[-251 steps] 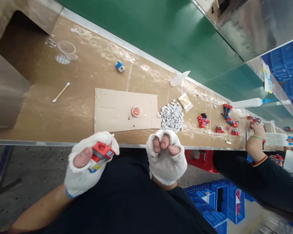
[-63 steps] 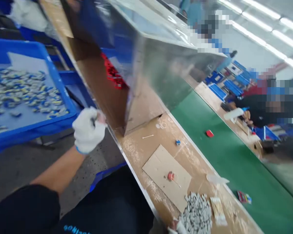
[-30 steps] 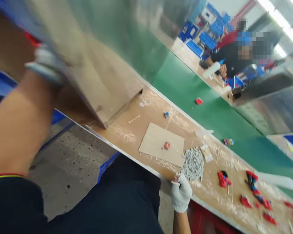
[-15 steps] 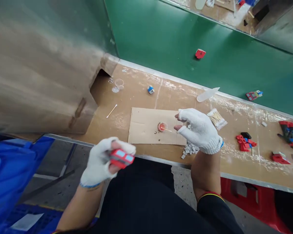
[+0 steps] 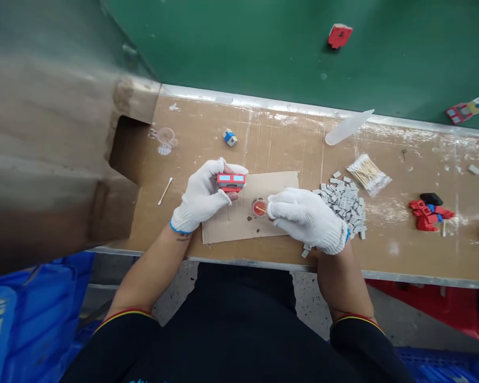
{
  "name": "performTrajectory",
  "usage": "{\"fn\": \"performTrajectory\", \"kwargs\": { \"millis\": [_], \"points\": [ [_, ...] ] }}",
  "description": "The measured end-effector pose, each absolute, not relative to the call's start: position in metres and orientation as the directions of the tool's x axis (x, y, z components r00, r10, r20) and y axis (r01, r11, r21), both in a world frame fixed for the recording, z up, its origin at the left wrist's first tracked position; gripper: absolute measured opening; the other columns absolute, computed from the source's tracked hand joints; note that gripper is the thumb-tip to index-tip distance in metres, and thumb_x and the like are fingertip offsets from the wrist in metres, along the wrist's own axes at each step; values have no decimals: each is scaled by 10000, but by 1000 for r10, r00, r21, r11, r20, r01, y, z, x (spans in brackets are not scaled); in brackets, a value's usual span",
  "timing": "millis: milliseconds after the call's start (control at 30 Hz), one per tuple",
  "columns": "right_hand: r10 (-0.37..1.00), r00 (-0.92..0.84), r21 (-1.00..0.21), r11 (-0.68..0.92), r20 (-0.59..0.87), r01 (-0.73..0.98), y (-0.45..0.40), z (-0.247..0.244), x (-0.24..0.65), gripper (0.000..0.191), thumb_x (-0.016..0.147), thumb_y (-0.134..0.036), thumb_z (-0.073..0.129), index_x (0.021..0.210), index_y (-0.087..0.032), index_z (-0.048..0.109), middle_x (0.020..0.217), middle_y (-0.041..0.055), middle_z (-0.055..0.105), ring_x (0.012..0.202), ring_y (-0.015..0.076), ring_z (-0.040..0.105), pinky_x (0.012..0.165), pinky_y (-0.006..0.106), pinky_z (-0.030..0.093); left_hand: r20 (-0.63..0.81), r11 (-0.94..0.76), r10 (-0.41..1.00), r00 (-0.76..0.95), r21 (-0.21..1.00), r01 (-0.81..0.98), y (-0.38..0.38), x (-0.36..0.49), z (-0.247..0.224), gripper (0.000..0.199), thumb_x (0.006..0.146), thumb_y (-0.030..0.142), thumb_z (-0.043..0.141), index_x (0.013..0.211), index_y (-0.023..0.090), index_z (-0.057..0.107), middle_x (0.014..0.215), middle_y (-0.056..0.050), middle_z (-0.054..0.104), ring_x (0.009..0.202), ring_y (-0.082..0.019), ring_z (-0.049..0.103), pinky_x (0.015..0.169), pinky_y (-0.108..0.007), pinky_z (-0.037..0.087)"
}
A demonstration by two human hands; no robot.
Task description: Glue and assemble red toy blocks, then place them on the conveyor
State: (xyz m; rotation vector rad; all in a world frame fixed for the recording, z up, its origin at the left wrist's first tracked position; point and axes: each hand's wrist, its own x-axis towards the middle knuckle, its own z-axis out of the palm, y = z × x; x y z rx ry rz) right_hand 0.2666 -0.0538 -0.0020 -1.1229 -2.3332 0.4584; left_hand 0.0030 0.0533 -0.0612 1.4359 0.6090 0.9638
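My left hand, in a white glove with bare fingertips, grips a red and grey toy part with two light-blue windows. It is held over the left part of a cardboard sheet. My right hand, gloved the same way, pinches the stick of a cotton swab. The swab's tip lies in a small round cup of red paint standing on the cardboard. Just beyond my right hand lies a heap of small grey pieces, partly covered by that hand.
A bag of cotton swabs and a translucent bottle lie at the right. Red and blue parts sit farther right. A loose swab and a blue-white piece are at left. A metal panel walls the left side.
My left hand has brought the red part up from the table's front edge to above the cardboard. My right hand has moved to the cup and taken hold of the swab. The view has shifted.
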Motion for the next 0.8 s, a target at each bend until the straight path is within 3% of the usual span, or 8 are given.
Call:
{"fn": "performTrajectory", "kwargs": {
  "millis": [167, 333, 633, 800],
  "points": [
    [795, -512, -467, 606, 326, 644, -52, -2, 257, 241, 1058, -59, 579, 940, -263, 630, 815, -30, 660, 714, 175, 467, 695, 322, 392, 200, -137, 841, 503, 978, -160, 48, 3, -66, 381, 815, 283, 990, 1114, 216, 765, 1162, -84, 888, 934, -247, 850, 780, -388, 728],
    [818, -485, -493, 574, 309, 654, -52, -11, 253, 215, 1068, -85, 611, 964, -263, 670, 818, -32, 709, 723, 174, 517, 679, 333, 378, 237, -192, 851, 469, 971, -142, 47, 6, -69, 334, 836, 182, 902, 1145, 210, 778, 1147, -65, 886, 923, -232, 857, 779, -376, 744],
    [902, -279, -671, 432, 330, 603, -55, -7, 262, 240, 1086, -210, 724, 860, -275, 676, 825, -28, 773, 743, 154, 696, 753, 311, 585, 308, -258, 838, 450, 951, -171, 48, 5, -72, 386, 855, 151, 928, 1209, 246, 805, 1166, -64, 891, 888, -226, 844, 737, -375, 732],
    [931, -37, -797, 332, 364, 505, -62, -6, 265, 221, 1039, -185, 800, 853, -277, 724, 817, -34, 774, 706, 147, 717, 688, 318, 621, 318, -288, 827, 463, 948, -138, 43, 5, -65, 310, 909, 187, 889, 1199, 265, 813, 1188, -73, 905, 932, -260, 864, 779, -429, 746]
  ]
}}
